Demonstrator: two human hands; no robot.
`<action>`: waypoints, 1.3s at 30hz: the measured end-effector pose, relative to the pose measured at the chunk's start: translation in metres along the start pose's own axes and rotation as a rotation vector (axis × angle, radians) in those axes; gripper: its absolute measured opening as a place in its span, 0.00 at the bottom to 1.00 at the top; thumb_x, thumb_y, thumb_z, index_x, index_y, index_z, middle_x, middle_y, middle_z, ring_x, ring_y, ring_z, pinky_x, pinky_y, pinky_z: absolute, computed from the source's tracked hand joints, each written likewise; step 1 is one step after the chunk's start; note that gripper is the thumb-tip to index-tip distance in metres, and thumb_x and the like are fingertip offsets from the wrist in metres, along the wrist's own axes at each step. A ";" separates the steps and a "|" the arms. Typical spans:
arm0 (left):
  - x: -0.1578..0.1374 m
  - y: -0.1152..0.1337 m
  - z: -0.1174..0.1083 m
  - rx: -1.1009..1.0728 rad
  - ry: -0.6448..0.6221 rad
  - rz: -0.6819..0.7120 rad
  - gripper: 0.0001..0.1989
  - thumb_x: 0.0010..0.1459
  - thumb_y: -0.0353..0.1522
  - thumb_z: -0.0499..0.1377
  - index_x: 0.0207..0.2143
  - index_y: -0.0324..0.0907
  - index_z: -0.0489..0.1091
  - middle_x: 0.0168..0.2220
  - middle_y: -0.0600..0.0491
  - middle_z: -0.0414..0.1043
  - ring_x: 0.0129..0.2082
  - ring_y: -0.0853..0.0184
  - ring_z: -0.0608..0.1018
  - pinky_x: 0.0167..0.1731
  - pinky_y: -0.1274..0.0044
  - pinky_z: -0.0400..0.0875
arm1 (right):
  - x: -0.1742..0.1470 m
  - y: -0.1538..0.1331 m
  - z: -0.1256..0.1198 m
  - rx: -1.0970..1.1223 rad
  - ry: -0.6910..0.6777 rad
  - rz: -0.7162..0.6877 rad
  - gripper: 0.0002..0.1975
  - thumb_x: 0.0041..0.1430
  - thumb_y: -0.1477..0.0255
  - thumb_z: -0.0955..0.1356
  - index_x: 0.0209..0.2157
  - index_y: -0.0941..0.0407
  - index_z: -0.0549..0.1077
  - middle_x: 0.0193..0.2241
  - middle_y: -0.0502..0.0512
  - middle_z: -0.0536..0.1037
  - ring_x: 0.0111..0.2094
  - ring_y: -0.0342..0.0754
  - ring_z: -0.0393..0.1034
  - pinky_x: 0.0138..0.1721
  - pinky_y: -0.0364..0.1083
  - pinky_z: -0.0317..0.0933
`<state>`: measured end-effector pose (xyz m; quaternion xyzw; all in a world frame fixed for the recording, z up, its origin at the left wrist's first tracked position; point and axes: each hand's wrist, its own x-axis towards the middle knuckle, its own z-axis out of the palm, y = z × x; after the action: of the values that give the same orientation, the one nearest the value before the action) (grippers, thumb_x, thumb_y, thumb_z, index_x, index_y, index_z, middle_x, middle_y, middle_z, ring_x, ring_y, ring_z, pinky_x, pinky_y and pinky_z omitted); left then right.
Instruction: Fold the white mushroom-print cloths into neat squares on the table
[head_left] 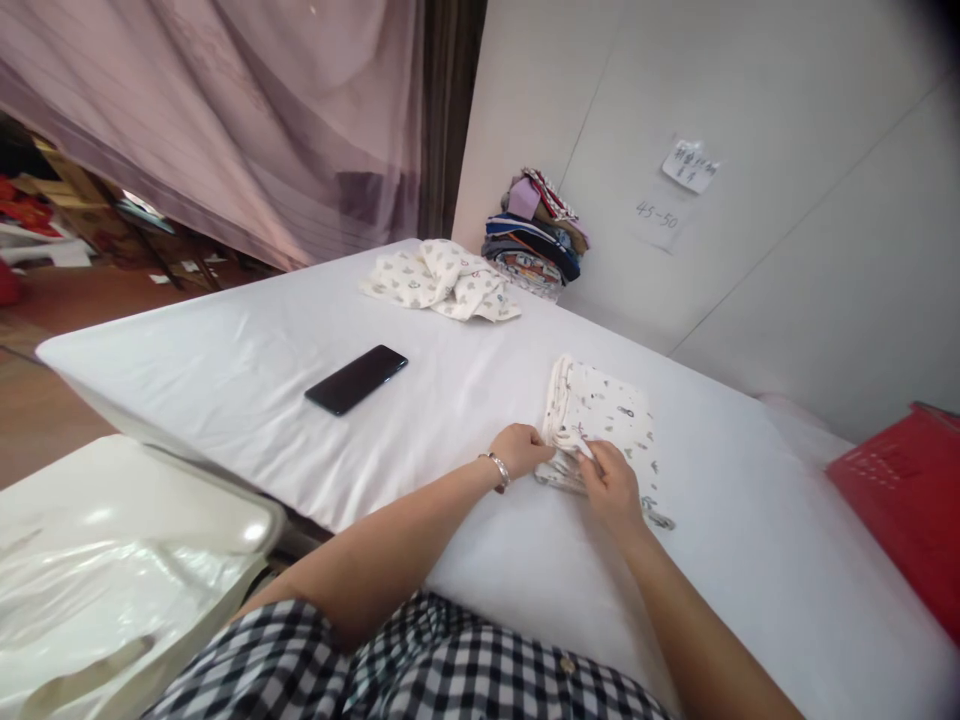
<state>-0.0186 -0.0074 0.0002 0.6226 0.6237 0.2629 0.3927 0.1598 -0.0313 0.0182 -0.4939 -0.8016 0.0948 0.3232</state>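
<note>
A folded cream cloth [611, 405] with small grey prints lies on the white-covered table in front of me. My left hand [521, 450], with a bracelet at its wrist, pinches the cloth's near left corner. Over the near edge, my right hand [611, 480] grips a raised fold of the same cloth between thumb and fingers. The layers show along its left side, and a bit of the edge sticks out past my right hand. Whether it is a garment or a plain piece of fabric I cannot tell.
A black phone [357, 380] lies left on the table [247, 370]. Behind it is a crumpled cloth [442, 280] of similar print. A stack of folded clothes [534, 235] stands by the wall, which bears paper notes [690, 165]. At right is a red crate [904, 510].
</note>
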 end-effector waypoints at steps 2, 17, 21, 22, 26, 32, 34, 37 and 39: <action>-0.001 0.001 -0.001 -0.038 -0.042 -0.071 0.12 0.45 0.41 0.58 0.26 0.42 0.73 0.19 0.56 0.69 0.19 0.69 0.72 0.21 0.79 0.66 | -0.004 -0.002 0.003 -0.087 -0.052 -0.079 0.10 0.59 0.72 0.58 0.39 0.53 0.69 0.37 0.57 0.71 0.40 0.52 0.64 0.40 0.50 0.59; -0.006 -0.002 -0.007 0.133 0.179 0.090 0.25 0.54 0.50 0.49 0.45 0.43 0.68 0.39 0.49 0.74 0.38 0.62 0.76 0.36 0.74 0.67 | -0.011 -0.011 0.001 -0.220 -0.234 -0.191 0.17 0.53 0.75 0.62 0.46 0.54 0.69 0.42 0.60 0.71 0.42 0.56 0.64 0.41 0.55 0.61; -0.012 0.003 0.002 0.271 0.147 0.107 0.26 0.53 0.48 0.52 0.50 0.43 0.63 0.42 0.49 0.73 0.40 0.61 0.75 0.39 0.73 0.66 | 0.002 -0.002 -0.014 -0.009 -0.317 -0.055 0.15 0.56 0.68 0.62 0.43 0.54 0.73 0.45 0.57 0.72 0.46 0.53 0.65 0.45 0.52 0.62; -0.012 0.004 0.004 0.293 0.139 0.105 0.25 0.53 0.46 0.52 0.51 0.44 0.63 0.42 0.49 0.72 0.40 0.61 0.75 0.39 0.74 0.66 | 0.008 0.004 -0.019 0.019 -0.306 -0.011 0.15 0.57 0.67 0.61 0.43 0.54 0.74 0.46 0.57 0.72 0.47 0.52 0.66 0.47 0.52 0.62; -0.011 0.005 0.006 0.267 0.109 0.064 0.25 0.52 0.43 0.53 0.52 0.45 0.62 0.43 0.50 0.72 0.40 0.62 0.75 0.38 0.75 0.65 | 0.043 0.032 -0.028 -0.050 -0.199 0.079 0.18 0.57 0.65 0.60 0.44 0.56 0.73 0.50 0.57 0.70 0.53 0.52 0.61 0.53 0.53 0.57; -0.011 0.006 0.003 0.205 0.096 0.044 0.26 0.50 0.40 0.54 0.52 0.45 0.60 0.41 0.52 0.73 0.39 0.63 0.75 0.36 0.75 0.64 | 0.099 0.066 -0.004 -0.233 -0.341 0.056 0.24 0.59 0.66 0.57 0.55 0.59 0.64 0.59 0.58 0.57 0.62 0.52 0.44 0.60 0.53 0.44; -0.013 0.006 0.003 0.190 0.097 0.044 0.24 0.50 0.40 0.55 0.50 0.45 0.60 0.39 0.54 0.73 0.37 0.64 0.75 0.35 0.76 0.64 | 0.118 0.071 0.009 -0.279 -0.391 0.051 0.25 0.59 0.66 0.58 0.56 0.60 0.61 0.60 0.59 0.55 0.62 0.53 0.42 0.60 0.53 0.41; -0.015 0.006 0.002 0.188 0.104 0.054 0.19 0.50 0.39 0.55 0.44 0.45 0.62 0.36 0.56 0.73 0.34 0.65 0.75 0.31 0.77 0.63 | 0.146 0.073 0.028 -0.356 -0.434 0.060 0.26 0.60 0.65 0.56 0.58 0.60 0.56 0.62 0.59 0.49 0.63 0.53 0.38 0.59 0.54 0.39; -0.016 0.006 0.002 0.219 0.103 0.079 0.14 0.50 0.39 0.55 0.39 0.45 0.64 0.35 0.56 0.72 0.32 0.66 0.74 0.29 0.78 0.61 | 0.159 0.075 0.040 -0.380 -0.445 0.072 0.27 0.61 0.64 0.55 0.60 0.59 0.54 0.63 0.59 0.48 0.63 0.53 0.37 0.59 0.55 0.37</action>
<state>-0.0151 -0.0232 0.0070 0.6714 0.6430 0.2403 0.2793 0.1419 0.1480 0.0190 -0.5408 -0.8381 0.0605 0.0377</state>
